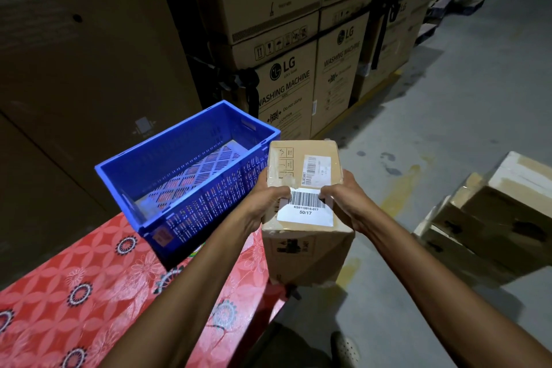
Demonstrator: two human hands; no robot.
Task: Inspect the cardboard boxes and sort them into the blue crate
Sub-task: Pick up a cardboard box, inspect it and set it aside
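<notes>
**Beside the Crate, a Box Under Inspection**

Just right of the empty blue slatted plastic crate (191, 170), a taped brown cardboard box (304, 206) was clasped by the left hand (263, 206) and right hand (343, 200), thumbs pressed on its barcode label (307, 207). Turning it slowly would expose every face. Its underside stayed hidden; smaller print was probably unreadable.

Count, head view: one blue crate (191, 170); one small cardboard box (304, 188) bearing two barcode labels (307, 206); two hands, left (265, 203) and right (343, 197); one patterned surface (89, 293). Loose boxes stacked on floor at right (493, 218): at least three, exact count unclear. Large washing-machine cartons (286, 86) behind: several.
</notes>
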